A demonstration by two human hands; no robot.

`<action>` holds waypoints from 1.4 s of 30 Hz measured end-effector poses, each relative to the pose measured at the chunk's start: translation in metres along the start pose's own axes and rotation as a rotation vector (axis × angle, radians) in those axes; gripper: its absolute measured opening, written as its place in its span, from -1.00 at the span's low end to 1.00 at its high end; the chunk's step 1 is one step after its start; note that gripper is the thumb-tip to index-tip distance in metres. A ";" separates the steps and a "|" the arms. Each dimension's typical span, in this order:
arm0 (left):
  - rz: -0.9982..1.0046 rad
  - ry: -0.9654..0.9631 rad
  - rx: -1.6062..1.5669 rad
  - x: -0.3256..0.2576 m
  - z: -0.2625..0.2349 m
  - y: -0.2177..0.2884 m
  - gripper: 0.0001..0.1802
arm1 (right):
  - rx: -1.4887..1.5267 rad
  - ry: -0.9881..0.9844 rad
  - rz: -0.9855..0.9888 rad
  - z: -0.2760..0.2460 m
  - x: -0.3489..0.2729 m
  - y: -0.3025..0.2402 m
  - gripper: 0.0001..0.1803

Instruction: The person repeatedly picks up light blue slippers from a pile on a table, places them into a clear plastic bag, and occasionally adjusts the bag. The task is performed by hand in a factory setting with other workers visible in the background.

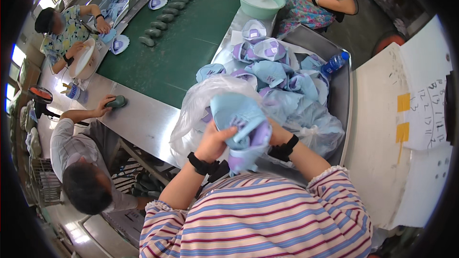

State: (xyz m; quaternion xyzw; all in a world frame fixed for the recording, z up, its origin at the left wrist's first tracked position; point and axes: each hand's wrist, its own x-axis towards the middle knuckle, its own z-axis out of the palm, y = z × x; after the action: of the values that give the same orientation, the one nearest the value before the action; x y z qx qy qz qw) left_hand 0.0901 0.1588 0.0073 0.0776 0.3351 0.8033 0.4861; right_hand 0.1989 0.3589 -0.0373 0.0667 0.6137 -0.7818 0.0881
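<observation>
In front of my chest I hold light blue and purple fabric shoe uppers point(241, 122), bunched together. My left hand point(213, 141) grips them from the left, its thumb lying across the front. From the right, my right hand point(279, 134) closes on the same bundle, its fingers mostly hidden behind the fabric. Just beyond the bundle, a clear plastic bag point(191, 102) lies open and crumpled. A heap of similar shoe uppers point(272, 71) fills the metal tray point(345, 110) past my hands, partly under plastic film.
A blue-capped bottle point(336, 62) leans in the tray. The green conveyor belt point(167, 64) carries a row of dark green shoe lasts point(160, 25). Across it, a person brushes from a white basin point(86, 59); another uses a green basin point(260, 2). At left, a co-worker's hand point(104, 106) holds a last.
</observation>
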 end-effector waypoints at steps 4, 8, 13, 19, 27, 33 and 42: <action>0.180 0.199 0.283 -0.011 -0.021 0.037 -0.42 | 0.043 -0.039 -0.070 -0.012 -0.009 -0.033 -0.33; 0.198 0.166 0.341 -0.022 -0.034 0.047 -0.42 | 0.243 -0.137 -0.130 -0.026 -0.009 -0.063 -0.24; 0.214 0.162 0.476 -0.014 -0.025 0.031 -0.36 | 0.084 -0.285 -0.137 -0.005 0.024 -0.092 -0.30; 0.295 0.060 0.707 0.010 0.004 0.019 -0.45 | -0.149 -0.247 -0.070 -0.007 0.034 -0.098 -0.36; 0.200 -0.070 1.845 0.016 -0.120 0.026 -0.62 | 0.048 0.347 -0.253 -0.160 -0.035 -0.136 -0.30; 0.493 -0.113 2.580 0.037 -0.179 -0.043 -0.58 | -1.219 0.805 -0.440 -0.134 0.008 -0.122 -0.49; 0.108 -0.082 1.627 0.064 -0.167 0.001 -0.65 | -1.282 -0.082 -0.167 0.021 0.126 -0.005 -0.40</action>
State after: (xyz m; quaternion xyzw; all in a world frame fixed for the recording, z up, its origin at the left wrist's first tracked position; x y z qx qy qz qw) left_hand -0.0188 0.1342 -0.1329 0.4514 0.7914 0.3275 0.2503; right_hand 0.0749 0.3325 -0.0548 -0.0772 0.9580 -0.2665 0.0727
